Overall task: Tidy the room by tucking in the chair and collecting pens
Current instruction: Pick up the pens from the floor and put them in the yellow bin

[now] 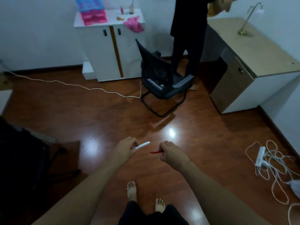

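My left hand (125, 151) is shut on a white pen (143, 145) that points up and to the right. My right hand (171, 153) is shut on a red pen (155, 152) whose tip points left. Both hands hover over the wooden floor in front of my bare feet. A black mesh chair (159, 78) stands on the floor ahead, pulled out from the beige desk (253, 51) at the right, its seat turned toward the desk.
A person in dark clothes (186, 30) stands between the chair and the desk. A white cabinet (112, 46) holds pink items. A white cable (65, 82) crosses the floor; a power strip with tangled cords (260, 155) lies right. A dark object (21, 151) sits left.
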`<state>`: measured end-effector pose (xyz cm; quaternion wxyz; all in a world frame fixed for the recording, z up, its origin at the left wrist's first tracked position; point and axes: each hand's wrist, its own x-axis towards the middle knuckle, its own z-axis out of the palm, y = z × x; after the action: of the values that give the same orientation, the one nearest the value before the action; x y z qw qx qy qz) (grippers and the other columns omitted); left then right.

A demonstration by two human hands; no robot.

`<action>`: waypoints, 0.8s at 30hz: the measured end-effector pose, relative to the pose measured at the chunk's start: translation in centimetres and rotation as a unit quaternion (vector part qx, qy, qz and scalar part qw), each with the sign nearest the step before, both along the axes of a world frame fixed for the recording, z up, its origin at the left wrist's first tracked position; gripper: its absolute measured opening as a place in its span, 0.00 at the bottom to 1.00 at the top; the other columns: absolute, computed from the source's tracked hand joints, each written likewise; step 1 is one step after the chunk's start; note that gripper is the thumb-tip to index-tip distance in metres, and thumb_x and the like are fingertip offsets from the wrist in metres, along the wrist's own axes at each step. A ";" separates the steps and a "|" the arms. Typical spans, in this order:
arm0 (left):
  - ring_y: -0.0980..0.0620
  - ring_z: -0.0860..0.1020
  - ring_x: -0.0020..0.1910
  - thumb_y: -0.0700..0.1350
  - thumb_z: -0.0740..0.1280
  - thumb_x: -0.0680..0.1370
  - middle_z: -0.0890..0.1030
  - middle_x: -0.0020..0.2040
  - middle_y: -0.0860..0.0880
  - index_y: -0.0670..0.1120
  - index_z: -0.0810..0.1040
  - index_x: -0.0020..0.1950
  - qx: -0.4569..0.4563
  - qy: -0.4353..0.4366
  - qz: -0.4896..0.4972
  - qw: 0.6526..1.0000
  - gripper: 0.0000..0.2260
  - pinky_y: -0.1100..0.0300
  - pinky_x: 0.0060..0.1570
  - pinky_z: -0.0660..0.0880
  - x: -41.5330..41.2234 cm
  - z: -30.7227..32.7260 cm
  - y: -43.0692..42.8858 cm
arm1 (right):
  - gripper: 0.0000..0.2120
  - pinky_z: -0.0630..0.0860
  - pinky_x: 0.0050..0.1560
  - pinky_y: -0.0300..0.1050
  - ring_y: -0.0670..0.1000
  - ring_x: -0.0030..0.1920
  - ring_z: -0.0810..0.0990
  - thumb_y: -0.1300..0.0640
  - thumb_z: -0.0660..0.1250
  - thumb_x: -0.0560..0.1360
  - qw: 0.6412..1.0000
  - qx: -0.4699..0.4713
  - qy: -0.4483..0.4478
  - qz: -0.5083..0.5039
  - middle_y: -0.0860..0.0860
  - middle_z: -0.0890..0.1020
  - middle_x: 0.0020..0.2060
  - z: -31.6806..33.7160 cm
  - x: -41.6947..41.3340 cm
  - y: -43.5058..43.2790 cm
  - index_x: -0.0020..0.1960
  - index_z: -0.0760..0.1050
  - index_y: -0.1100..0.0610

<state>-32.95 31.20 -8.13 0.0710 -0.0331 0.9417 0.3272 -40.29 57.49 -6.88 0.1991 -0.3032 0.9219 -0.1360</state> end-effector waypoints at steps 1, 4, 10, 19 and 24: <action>0.59 0.80 0.46 0.43 0.76 0.74 0.80 0.48 0.57 0.54 0.81 0.52 -0.001 0.002 0.018 1.000 0.10 0.61 0.47 0.77 1.1 0.2 -0.2 | 0.11 0.75 0.48 0.49 0.55 0.52 0.76 0.54 0.70 0.76 1.000 0.001 0.004 0.019 0.51 0.77 0.55 0.1 0.1 -0.4 0.58 0.74 0.52; 0.64 0.77 0.45 0.43 0.76 0.75 0.79 0.47 0.57 0.54 0.81 0.51 -0.003 0.005 0.072 0.997 0.09 0.74 0.44 0.69 4.6 0.9 -0.7 | 0.12 0.78 0.52 0.53 0.55 0.52 0.78 0.54 0.70 0.76 0.997 0.009 0.007 0.074 0.52 0.77 0.56 0.6 0.9 -1.9 0.58 0.75 0.53; 0.62 0.78 0.43 0.46 0.76 0.76 0.78 0.45 0.61 0.57 0.80 0.49 -0.005 0.014 0.205 0.979 0.08 0.62 0.44 0.76 12.8 1.5 -2.1 | 0.09 0.80 0.49 0.59 0.56 0.53 0.78 0.52 0.68 0.75 0.980 0.004 0.017 0.196 0.50 0.77 0.53 0.2 3.9 -6.2 0.54 0.74 0.51; 0.58 0.79 0.45 0.46 0.74 0.78 0.80 0.49 0.59 0.51 0.82 0.57 -0.029 0.023 0.361 0.932 0.09 0.52 0.48 0.81 27.0 2.1 -3.9 | 0.10 0.75 0.52 0.54 0.55 0.57 0.76 0.53 0.67 0.77 0.931 -0.028 0.039 0.361 0.52 0.78 0.55 0.5 12.0 -14.6 0.58 0.75 0.53; 0.58 0.81 0.46 0.47 0.73 0.79 0.81 0.52 0.57 0.53 0.82 0.60 -0.024 0.029 0.432 0.901 0.09 0.52 0.49 0.82 35.8 2.7 -5.2 | 0.08 0.76 0.51 0.51 0.54 0.53 0.76 0.53 0.68 0.76 0.902 -0.045 0.032 0.428 0.51 0.78 0.52 1.5 18.7 -19.5 0.55 0.75 0.52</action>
<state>2.85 25.97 -5.41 -0.1053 -0.4293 0.8439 0.3041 -21.54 38.01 -5.33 0.1948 -0.6814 0.7021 -0.0692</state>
